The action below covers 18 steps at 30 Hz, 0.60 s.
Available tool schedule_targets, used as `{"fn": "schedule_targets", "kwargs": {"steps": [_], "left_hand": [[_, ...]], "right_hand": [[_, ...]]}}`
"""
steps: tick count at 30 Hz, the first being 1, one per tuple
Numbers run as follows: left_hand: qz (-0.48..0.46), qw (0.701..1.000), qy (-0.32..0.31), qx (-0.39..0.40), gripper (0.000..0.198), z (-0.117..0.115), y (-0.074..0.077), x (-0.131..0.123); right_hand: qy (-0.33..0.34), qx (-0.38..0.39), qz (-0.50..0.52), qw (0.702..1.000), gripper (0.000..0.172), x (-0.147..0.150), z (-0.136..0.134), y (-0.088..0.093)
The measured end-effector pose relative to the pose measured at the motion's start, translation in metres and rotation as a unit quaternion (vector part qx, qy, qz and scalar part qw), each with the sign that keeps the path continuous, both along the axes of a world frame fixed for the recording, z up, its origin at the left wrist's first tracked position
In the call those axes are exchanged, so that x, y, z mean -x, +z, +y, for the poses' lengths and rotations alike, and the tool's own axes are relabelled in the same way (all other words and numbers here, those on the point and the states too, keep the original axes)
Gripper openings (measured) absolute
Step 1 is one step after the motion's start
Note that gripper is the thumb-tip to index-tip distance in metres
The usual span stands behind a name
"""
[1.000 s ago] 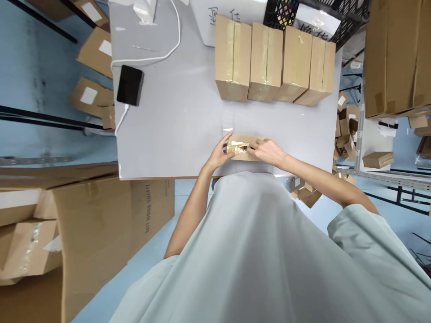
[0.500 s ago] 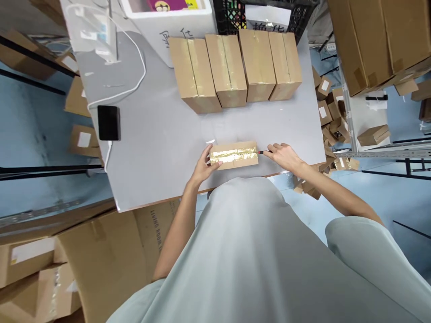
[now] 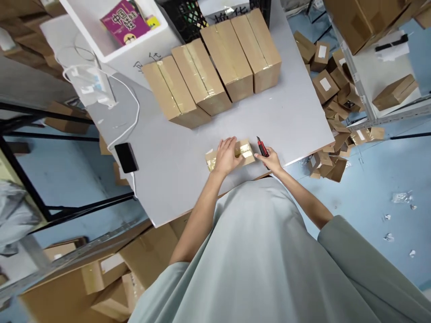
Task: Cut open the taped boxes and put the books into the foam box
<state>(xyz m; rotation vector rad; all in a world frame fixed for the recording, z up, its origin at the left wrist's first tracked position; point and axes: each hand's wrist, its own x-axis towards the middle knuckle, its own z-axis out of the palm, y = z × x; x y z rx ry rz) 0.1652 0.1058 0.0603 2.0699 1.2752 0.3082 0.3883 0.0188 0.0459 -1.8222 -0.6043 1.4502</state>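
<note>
A small taped cardboard box [image 3: 245, 150] lies near the front edge of the grey table [image 3: 296, 121]. My left hand [image 3: 226, 156] lies flat on top of the box with its fingers stretched out, pressing it down. My right hand [image 3: 272, 160] is just right of the box, fingers closed round a red and black utility knife [image 3: 261, 146] whose tip points away from me beside the box's right end.
Several taped cardboard boxes [image 3: 210, 74] stand in a row at the back. A black phone [image 3: 126, 157] on a white cable [image 3: 133, 114] lies left. A white bin [image 3: 111, 27] and black crate [image 3: 183, 15] sit behind. Loose small boxes [image 3: 332, 89] litter the floor right.
My left hand slid from the box's left end onto its top. My right hand drew the knife off the tape seam to the box's right end. The view swung round.
</note>
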Motion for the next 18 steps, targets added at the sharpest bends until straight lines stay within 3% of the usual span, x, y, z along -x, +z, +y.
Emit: {"fn": "schedule_targets", "kwargs": {"steps": [3, 7, 15, 18], "left_hand": [[0.017, 0.999, -0.027, 0.015, 0.074, 0.006, -0.002, -0.018], [0.021, 0.999, -0.031, -0.009, 0.072, -0.001, -0.005, -0.018], [0.060, 0.996, -0.062, 0.036, 0.063, -0.017, -0.003, 0.053], [0.070, 0.995, -0.059, 0.046, 0.061, -0.019, -0.004, 0.065]], "right_hand": [[-0.031, -0.001, 0.046, 0.998, 0.067, 0.005, -0.003, -0.004], [-0.040, -0.008, 0.098, 0.994, 0.063, 0.021, -0.006, -0.008], [0.051, 0.022, 0.181, 0.982, 0.057, 0.067, -0.023, -0.016], [0.073, 0.012, 0.161, 0.984, 0.060, 0.070, -0.026, -0.019]]}}
